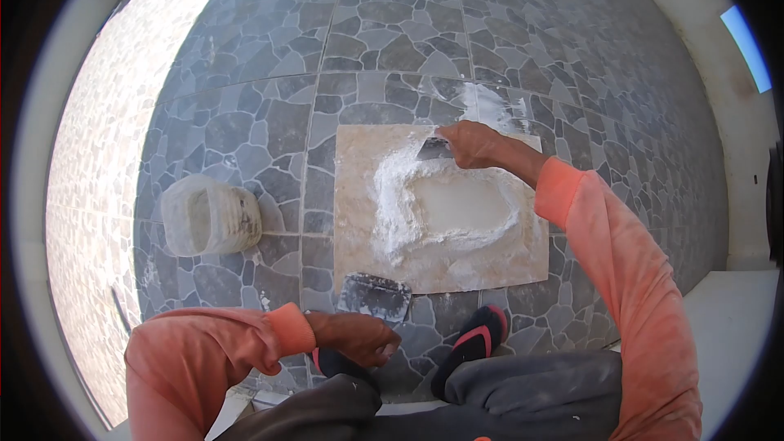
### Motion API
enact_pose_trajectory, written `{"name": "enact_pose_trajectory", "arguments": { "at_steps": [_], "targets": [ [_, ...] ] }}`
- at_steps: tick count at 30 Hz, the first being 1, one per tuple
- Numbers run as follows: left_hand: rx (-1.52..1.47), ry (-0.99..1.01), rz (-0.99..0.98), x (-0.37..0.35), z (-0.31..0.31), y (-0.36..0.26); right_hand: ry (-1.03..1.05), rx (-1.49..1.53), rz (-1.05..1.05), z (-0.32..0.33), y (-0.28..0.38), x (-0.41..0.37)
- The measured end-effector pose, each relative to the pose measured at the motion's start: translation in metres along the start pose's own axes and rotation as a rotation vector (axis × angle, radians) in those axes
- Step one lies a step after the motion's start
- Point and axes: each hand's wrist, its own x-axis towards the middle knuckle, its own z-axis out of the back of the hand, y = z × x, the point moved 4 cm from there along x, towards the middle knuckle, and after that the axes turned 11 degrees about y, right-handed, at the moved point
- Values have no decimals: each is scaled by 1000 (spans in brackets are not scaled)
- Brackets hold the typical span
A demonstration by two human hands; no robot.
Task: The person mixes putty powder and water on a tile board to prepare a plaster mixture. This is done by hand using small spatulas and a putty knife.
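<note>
My right hand [474, 145] is closed around a scraper [434, 148], its blade at the far edge of a ring of white powder [394, 196]. A pale pool of liquid [461, 202] fills the middle of the ring. Both lie on a tan square board [353, 237] on the floor. My left hand [359, 338] is closed, fingers curled, at a wide dark scraper [376, 296] smeared with white. That scraper's blade reaches the board's near left corner; its grip is hidden by the hand.
A whitish plastic container [211, 216] with an opening in its side is left of the board. White powder [494, 108] is smeared on the stone-patterned tiles [245, 135] beyond it. My sandalled feet [471, 347] are close to the near edge. A wall [686, 49] runs along the right.
</note>
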Motion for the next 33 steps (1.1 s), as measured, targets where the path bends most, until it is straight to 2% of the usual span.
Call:
{"name": "enact_pose_trajectory", "arguments": {
  "at_steps": [4,7,13,14,15,18,21,22,28,33],
  "targets": [
    [82,57,32,5,-8,-8,-75,-35,67,-5,12,-8],
    [92,71,41,9,-16,-10,22,-49,13,-1,20,-16],
    [37,84,18,14,-18,-9,-24,4,-19,27,16,-18],
    [13,74,9,14,-17,-8,57,27,-91,41,20,-21],
    [9,71,4,14,-17,-6,43,25,-92,48,17,-17],
    [-12,66,-5,17,-16,1,44,16,-107,62,2,1],
    [-8,81,1,17,-14,6,1,13,-30,58,-11,28],
    [6,98,10,17,-13,6,61,20,-70,63,-6,30],
    [-22,90,4,10,-8,11,37,5,-29,56,-3,76],
    [-56,90,8,4,-5,9,37,5,88,45,10,110]
  ]
}}
